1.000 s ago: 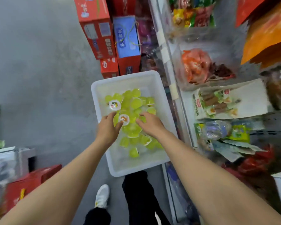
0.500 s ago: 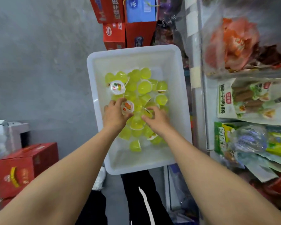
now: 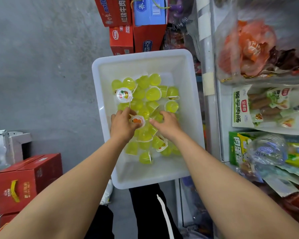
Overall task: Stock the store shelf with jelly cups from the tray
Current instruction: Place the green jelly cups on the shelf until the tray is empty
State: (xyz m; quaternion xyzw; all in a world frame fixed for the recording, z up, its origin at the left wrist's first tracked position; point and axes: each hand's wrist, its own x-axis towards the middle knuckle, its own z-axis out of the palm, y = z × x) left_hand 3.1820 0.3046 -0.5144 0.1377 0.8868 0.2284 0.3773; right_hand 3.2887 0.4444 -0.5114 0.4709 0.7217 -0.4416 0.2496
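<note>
Since a second ago both hands have stayed in the white tray [image 3: 190,107], the view now nearer. Red boxes [image 3: 121,38] stand beyond it, the shelf [image 3: 209,66] to its right. The left hand [image 3: 122,125] curls round a jelly cup [image 3: 137,120]; the right hand [image 3: 167,125] rests on the yellow cups [image 3: 152,94], its fingers loosely bent and spread.

This is a small shop. On the right stands a shelf [image 3: 209,54] filled with packed snacks, such as sausage packets [image 3: 259,107] and a green box [image 3: 238,145]. Red gift cartons [image 3: 121,38] are stacked on the grey concrete floor [image 3: 41,66], beside a blue carton [image 3: 150,11].
</note>
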